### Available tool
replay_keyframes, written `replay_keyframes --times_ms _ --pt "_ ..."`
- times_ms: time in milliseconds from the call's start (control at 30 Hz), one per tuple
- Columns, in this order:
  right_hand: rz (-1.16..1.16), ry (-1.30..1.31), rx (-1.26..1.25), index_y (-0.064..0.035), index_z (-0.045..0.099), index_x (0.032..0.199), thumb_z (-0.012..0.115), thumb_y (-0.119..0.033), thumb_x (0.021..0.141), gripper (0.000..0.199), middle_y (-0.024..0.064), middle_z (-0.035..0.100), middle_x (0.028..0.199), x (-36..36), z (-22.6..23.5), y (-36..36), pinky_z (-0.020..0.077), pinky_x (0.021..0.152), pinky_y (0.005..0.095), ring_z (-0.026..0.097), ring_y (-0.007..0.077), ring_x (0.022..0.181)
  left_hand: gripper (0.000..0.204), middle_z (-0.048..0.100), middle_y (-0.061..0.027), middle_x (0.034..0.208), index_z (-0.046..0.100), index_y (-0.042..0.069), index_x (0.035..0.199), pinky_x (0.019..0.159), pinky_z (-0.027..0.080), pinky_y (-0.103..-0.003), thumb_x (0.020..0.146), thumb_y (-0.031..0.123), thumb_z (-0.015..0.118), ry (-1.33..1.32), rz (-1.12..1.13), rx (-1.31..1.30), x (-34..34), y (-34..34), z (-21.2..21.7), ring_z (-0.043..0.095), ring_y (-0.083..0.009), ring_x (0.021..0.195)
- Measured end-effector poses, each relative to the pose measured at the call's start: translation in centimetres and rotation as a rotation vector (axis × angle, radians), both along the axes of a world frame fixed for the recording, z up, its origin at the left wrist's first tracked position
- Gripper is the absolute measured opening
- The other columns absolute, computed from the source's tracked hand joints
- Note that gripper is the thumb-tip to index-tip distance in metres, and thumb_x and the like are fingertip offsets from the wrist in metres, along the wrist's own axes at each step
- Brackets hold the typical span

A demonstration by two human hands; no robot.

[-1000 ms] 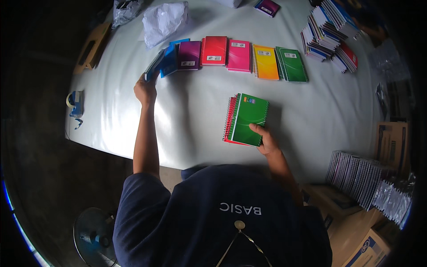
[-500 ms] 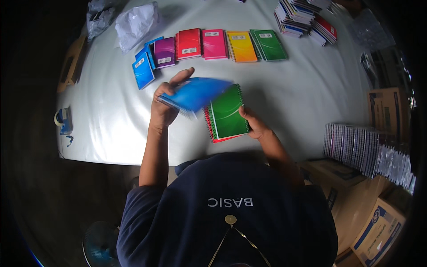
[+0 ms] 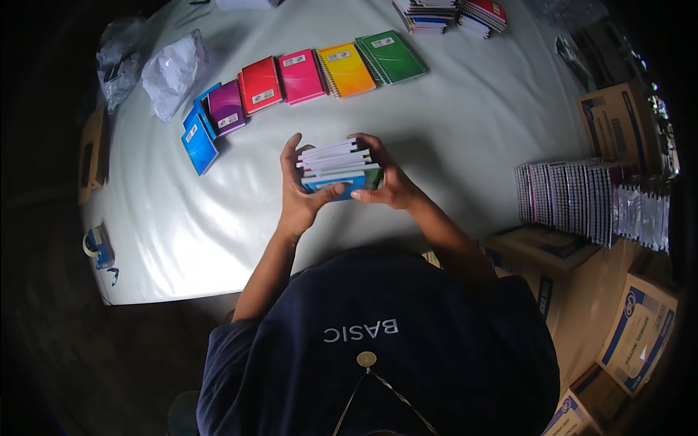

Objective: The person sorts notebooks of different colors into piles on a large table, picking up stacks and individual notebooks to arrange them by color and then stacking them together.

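Observation:
Between my two hands a stack of spiral notebooks (image 3: pixel 334 163) stands on edge, white page edges up and a blue cover toward me. My left hand (image 3: pixel 302 200) is closed round its left side, thumb across the blue cover. Round the right side is my right hand (image 3: pixel 392 182), its thumb also on the near cover. Beyond them lies a curved row of notebooks: blue (image 3: pixel 199 145), purple (image 3: pixel 227 107), red (image 3: pixel 259 86), pink (image 3: pixel 301 77), yellow (image 3: pixel 347 70) and green (image 3: pixel 392 58).
Crumpled clear plastic (image 3: pixel 173 73) lies at the far left of the pale-covered table (image 3: pixel 174 240). A tape dispenser (image 3: pixel 99 247) sits near the left edge. More notebooks are stacked at the back (image 3: pixel 425 16) and at right (image 3: pixel 567 196), with cardboard boxes (image 3: pixel 640 334) beside me.
The blue notebook in my left hand and the green and red ones in my right are now together in one upright stack. The view has shifted, so the row sits further left.

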State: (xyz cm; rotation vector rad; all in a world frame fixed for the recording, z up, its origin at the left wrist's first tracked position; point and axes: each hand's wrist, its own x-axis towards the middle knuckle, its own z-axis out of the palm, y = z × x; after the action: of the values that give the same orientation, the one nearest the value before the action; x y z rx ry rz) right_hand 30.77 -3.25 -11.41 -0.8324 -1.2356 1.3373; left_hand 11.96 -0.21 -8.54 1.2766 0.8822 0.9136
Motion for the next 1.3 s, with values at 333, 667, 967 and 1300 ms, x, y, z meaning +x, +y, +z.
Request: replay_keyframes --times_ms 333,667,967,1300 --pt "-0.245 0.017 0.138 -0.0037 0.037 0.123 0.090 -0.040 0.052 0.095 0.0087 0.047 0.112 -2.1 -5.2 0.2 0.0407 0.092 0.0341 0.048 0.0200 0.106 0.115 0.036 -0.0130 0.125 0.010 0.009 0.142 0.097 0.039 -0.038 0.059 0.032 0.086 0.008 -0.029 0.185 0.7 -0.5 -6.1 0.044 -0.0248 0.115" --pt "-0.168 -0.659 0.213 -0.0031 0.049 0.120 0.086 -0.025 0.059 0.074 0.0144 0.056 0.114 0.3 -7.0 -1.1 0.0419 0.094 0.0388 0.054 0.0301 0.106 0.066 0.055 -0.0154 0.115 0.050 0.004 0.117 0.094 0.038 -0.043 0.063 0.027 0.081 0.612 -0.255 0.747 -1.5 0.4 -11.4 0.050 -0.0332 0.109" --pt "0.013 -0.478 -0.094 -0.0017 0.042 0.128 0.081 -0.030 0.068 0.076 0.0168 0.051 0.121 4.3 -0.9 -0.8 0.0374 0.099 0.0384 0.048 0.0286 0.118 0.069 0.056 -0.0095 0.119 0.046 0.002 0.124 0.093 0.044 -0.037 0.067 0.015 0.082 0.198 -0.411 -0.163 0.9 1.0 -3.1 0.053 -0.0227 0.110" --pt "-0.298 0.193 -0.185 0.0014 0.044 0.126 0.071 -0.033 0.079 0.064 0.0108 0.056 0.115 9.1 6.2 4.5 0.0413 0.096 0.0332 0.052 0.0179 0.109 0.090 0.045 -0.0232 0.129 0.017 0.003 0.143 0.096 0.042 -0.041 0.078 0.027 0.074 0.045 -0.294 -0.153 5.9 7.3 6.0 0.050 -0.0311 0.114"
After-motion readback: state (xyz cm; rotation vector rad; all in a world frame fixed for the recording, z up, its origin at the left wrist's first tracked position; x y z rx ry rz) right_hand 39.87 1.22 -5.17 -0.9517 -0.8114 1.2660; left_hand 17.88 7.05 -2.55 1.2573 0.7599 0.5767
